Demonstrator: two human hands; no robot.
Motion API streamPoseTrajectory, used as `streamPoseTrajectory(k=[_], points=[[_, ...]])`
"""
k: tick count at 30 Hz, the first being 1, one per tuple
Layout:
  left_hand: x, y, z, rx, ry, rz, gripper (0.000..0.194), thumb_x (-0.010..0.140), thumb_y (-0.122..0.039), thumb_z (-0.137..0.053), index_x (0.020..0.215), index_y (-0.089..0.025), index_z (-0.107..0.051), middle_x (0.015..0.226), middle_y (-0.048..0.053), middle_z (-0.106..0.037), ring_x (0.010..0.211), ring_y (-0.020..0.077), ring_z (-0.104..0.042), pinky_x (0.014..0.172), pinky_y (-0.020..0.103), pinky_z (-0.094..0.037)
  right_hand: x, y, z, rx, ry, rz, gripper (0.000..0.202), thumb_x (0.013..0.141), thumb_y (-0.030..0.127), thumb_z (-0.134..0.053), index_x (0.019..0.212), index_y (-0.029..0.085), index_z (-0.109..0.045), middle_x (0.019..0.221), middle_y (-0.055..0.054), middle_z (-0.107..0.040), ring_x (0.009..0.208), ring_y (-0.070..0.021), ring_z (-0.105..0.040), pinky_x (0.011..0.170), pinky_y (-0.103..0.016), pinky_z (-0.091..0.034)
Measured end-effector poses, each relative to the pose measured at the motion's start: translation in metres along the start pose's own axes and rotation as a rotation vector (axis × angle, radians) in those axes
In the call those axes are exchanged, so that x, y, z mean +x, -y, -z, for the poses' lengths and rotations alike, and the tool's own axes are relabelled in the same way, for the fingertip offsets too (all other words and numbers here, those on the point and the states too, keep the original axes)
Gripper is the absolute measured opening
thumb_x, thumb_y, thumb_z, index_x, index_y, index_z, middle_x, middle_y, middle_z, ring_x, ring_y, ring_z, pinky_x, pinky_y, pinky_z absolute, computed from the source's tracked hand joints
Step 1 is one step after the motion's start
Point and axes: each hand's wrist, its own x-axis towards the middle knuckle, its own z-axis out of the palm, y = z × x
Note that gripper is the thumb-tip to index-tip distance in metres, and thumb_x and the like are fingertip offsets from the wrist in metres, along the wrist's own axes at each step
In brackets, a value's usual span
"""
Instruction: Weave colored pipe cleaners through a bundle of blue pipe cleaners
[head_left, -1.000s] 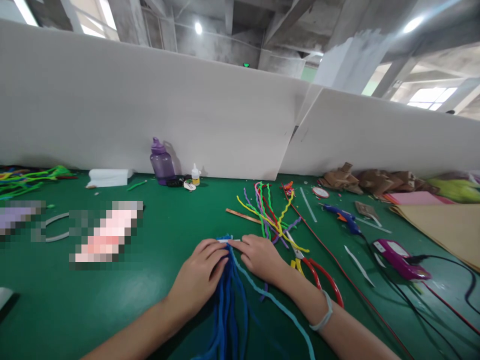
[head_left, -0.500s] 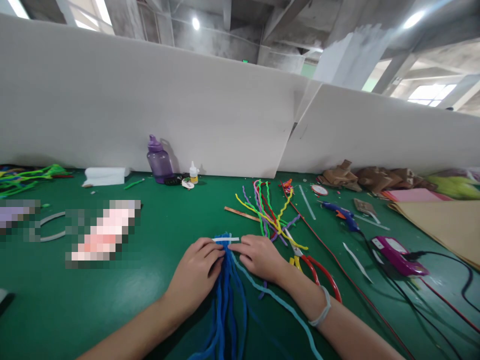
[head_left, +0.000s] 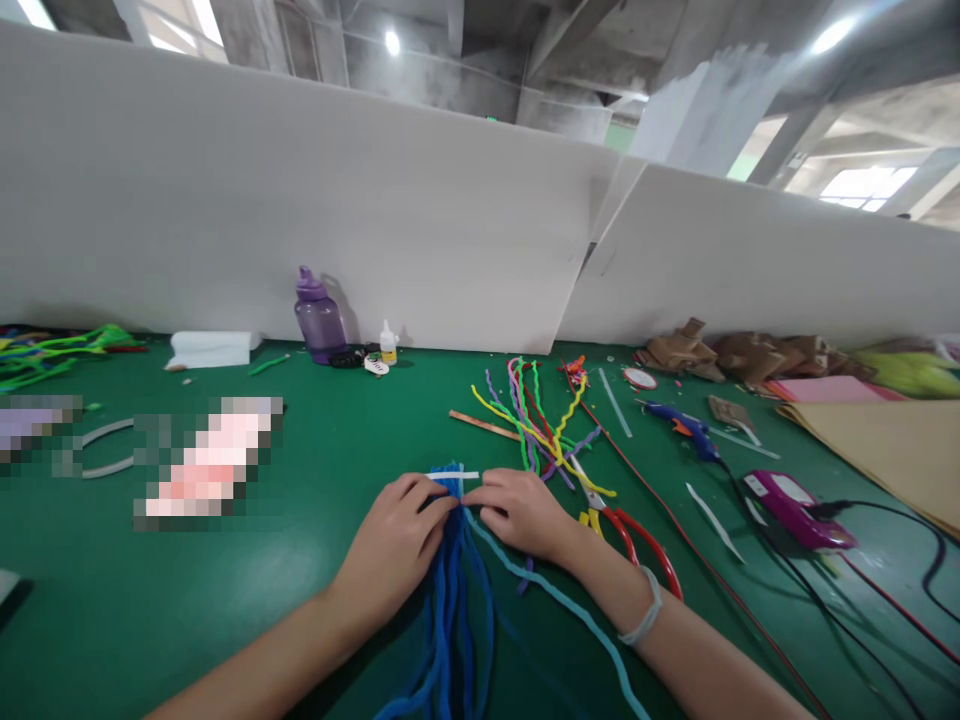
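Observation:
A bundle of blue pipe cleaners [head_left: 450, 610] hangs toward me over the green table, its top end crossed by a white strip [head_left: 469, 475]. My left hand [head_left: 401, 530] is closed on the bundle just under the strip. From the right, my right hand [head_left: 521, 510] pinches at the same spot, where a light blue pipe cleaner [head_left: 577, 607] joins the bundle and trails off to the lower right. The fingertips of both hands nearly meet. What exactly lies between the right fingertips is too small to see.
Red-handled scissors [head_left: 630, 535] lie by my right forearm, below multicoloured pipe cleaners [head_left: 536, 425]. Further right are a blue glue gun [head_left: 682, 428] and a magenta device [head_left: 796, 512] with cables. A purple bottle [head_left: 320, 320] and small glue bottle [head_left: 388, 345] stand by the white partition [head_left: 300, 190].
My left fingertips have shifted slightly right across the top of the bundle, closer to the right fingertips. The bundle and strip stay nearly in place.

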Motion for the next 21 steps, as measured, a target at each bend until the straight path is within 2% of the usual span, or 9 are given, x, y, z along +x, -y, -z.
streamPoseTrajectory(k=[12, 21], points=[[0.0027, -0.0037, 0.0031, -0.046, -0.007, -0.086, 0.020, 0.090, -0.011, -0.045, 0.091, -0.018, -0.064, 0.103, 0.006, -0.060, 0.103, 0.0211, -0.051, 0.091, 0.041, -0.048, -0.0017, -0.0011, -0.0001, 0.166, 0.015, 0.030, 0.029, 0.080, 0.009, -0.047, 0.085, 0.023, -0.071, 0.077, 0.000, -0.063, 0.075, -0.0126, -0.058, 0.070, -0.021, -0.041], [0.0002, 0.0015, -0.0010, -0.065, 0.007, -0.125, 0.023, 0.091, -0.011, -0.042, 0.094, -0.019, -0.063, 0.104, 0.006, -0.061, 0.101, 0.0199, -0.053, 0.090, 0.039, -0.048, -0.0017, -0.0008, 0.0004, 0.308, -0.001, 0.043, 0.031, 0.077, 0.006, -0.046, 0.082, 0.022, -0.073, 0.070, 0.001, -0.061, 0.067, -0.0112, -0.056, 0.065, -0.020, -0.041]])
